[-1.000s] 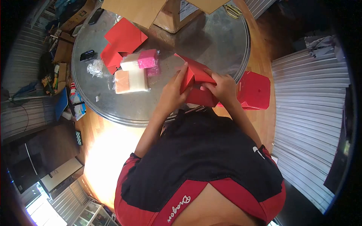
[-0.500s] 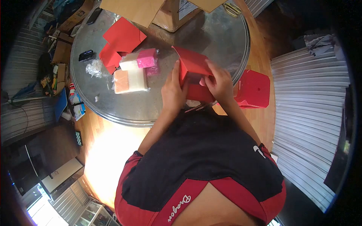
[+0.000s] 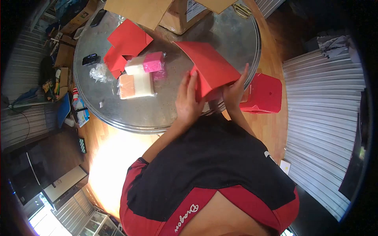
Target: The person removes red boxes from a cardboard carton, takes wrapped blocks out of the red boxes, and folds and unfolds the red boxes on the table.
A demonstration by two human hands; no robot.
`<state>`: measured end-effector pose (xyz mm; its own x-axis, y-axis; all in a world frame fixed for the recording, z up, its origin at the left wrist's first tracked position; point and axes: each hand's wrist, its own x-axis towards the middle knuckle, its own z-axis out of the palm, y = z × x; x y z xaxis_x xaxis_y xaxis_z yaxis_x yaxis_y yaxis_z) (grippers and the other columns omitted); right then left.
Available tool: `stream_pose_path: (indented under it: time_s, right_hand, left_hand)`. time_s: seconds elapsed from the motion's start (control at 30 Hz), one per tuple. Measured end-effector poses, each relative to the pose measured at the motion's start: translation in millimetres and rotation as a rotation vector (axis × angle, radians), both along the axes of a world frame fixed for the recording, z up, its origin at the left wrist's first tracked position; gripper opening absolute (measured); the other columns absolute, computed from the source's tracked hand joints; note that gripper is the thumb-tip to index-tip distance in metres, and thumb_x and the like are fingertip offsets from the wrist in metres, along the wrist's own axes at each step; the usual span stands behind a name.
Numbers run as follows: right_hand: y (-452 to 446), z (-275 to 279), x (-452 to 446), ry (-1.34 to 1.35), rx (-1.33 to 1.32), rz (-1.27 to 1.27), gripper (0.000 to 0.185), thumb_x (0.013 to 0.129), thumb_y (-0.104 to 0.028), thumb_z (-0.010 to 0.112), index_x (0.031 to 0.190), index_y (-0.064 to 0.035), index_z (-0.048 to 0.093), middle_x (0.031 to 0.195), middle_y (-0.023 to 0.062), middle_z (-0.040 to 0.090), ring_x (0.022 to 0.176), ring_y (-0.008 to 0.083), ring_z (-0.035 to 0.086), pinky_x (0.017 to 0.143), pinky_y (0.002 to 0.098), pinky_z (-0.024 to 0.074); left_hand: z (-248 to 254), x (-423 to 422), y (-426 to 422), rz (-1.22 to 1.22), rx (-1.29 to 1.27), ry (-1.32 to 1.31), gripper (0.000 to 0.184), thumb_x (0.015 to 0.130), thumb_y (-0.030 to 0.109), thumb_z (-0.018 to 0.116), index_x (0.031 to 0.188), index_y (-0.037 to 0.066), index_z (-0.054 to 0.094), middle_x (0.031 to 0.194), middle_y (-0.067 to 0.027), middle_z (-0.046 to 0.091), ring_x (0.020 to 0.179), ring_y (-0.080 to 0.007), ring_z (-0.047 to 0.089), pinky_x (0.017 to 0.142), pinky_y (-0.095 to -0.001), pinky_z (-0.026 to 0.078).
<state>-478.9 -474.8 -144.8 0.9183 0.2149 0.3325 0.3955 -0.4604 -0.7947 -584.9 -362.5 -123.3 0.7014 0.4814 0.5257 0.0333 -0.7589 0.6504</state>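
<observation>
1. Red folded-card box [image 3: 214, 65]: held up b/w both hands at near edge of round grey metal-look worktop [image 3: 112, 106]. L hand [image 3: 189, 100] on its L side, R hand [image 3: 234, 90] at its R end; both touching, neither clearly nearer.
2. Long axis: slants far-L to near-R, top panel tilted.
3. L fingers: laid along box's L wall, gripping it; thumb hidden. R fingers: one sticks up past R edge, rest partly hidden, can't tell if pinching.
4. Worktop, L of box: plastic-wrapped white, pink & peach blocks [image 3: 143, 83], not touching L hand; flat red card pieces [image 3: 128, 39] just behind. Far side: open brown cardboard carton [image 3: 177, 19].
5. Room: red plastic stool [image 3: 267, 92] R of worktop, wood-look floor [image 3: 275, 63], corrugated metal wall [image 3: 323, 94] far R.
</observation>
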Motion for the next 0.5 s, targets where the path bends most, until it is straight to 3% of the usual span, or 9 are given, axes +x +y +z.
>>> stream_pose_path:
  time_s: [0.1,0.17,0.27,0.4,0.47,0.5]
  right_hand:
    - [-4.7,-12.0,8.6,0.050,0.091,0.004,0.099,0.065,-0.011,0.071,0.135,-0.0013,0.002,0.127,0.0258,0.034,0.105,0.0362,0.047,0.087,0.0381,0.0382]
    - [-4.1,-10.3,10.7,0.283,0.380,0.185,0.103,0.064,-0.007,0.070,0.136,-0.0021,-0.004,0.130,0.0264,0.029,0.109,0.0351,0.043,0.091,0.0396,0.0344]
    - [-2.8,-8.6,11.2,0.058,0.167,0.136,0.104,0.064,-0.002,0.067,0.136,-0.0028,-0.008,0.131,0.0256,0.026,0.113,0.0317,0.039,0.093,0.0376,0.0326]
    - [-0.3,-6.1,10.7,-0.099,0.072,0.162,0.104,0.066,-0.002,0.067,0.135,-0.0035,-0.010,0.131,0.0250,0.026,0.116,0.0297,0.036,0.094,0.0349,0.0313]
    - [0.1,-8.8,7.6,0.285,0.543,0.262,0.104,0.067,-0.003,0.068,0.136,-0.0062,-0.011,0.130,0.0237,0.027,0.117,0.0295,0.035,0.094,0.0351,0.0322]
    - [-0.8,-8.6,5.5,0.287,0.546,0.265,0.104,0.067,-0.003,0.068,0.136,-0.0062,-0.011,0.130,0.0237,0.027,0.117,0.0295,0.035,0.094,0.0351,0.0322]
  left_hand:
    - [-0.4,-1.9,-10.3,-0.037,0.015,0.061,0.080,0.064,0.012,0.070,0.130,0.004,0.026,0.119,-0.0224,0.043,0.106,-0.0382,0.047,0.085,-0.0407,0.043]
    - [-6.8,1.6,-9.3,-0.015,-0.058,0.048,0.080,0.065,0.015,0.071,0.130,0.004,0.026,0.117,-0.0219,0.044,0.105,-0.0380,0.047,0.084,-0.0414,0.042]
    - [-5.6,7.8,-3.9,0.012,-0.146,0.080,0.079,0.068,0.020,0.071,0.131,0.003,0.025,0.115,-0.0212,0.045,0.102,-0.0375,0.048,0.083,-0.0418,0.042]
    - [1.0,11.2,9.4,0.034,-0.165,0.140,0.076,0.073,0.024,0.067,0.131,0.002,0.024,0.113,-0.0205,0.047,0.101,-0.0356,0.050,0.082,-0.0400,0.042]
    - [-0.9,14.8,17.3,0.047,-0.195,0.092,0.075,0.072,0.024,0.067,0.131,0.001,0.026,0.112,-0.0219,0.046,0.100,-0.0367,0.049,0.081,-0.0406,0.043]
    - [-2.2,15.9,20.9,0.054,-0.223,0.044,0.074,0.072,0.024,0.068,0.130,0.000,0.027,0.112,-0.0233,0.045,0.099,-0.0379,0.048,0.080,-0.0413,0.043]
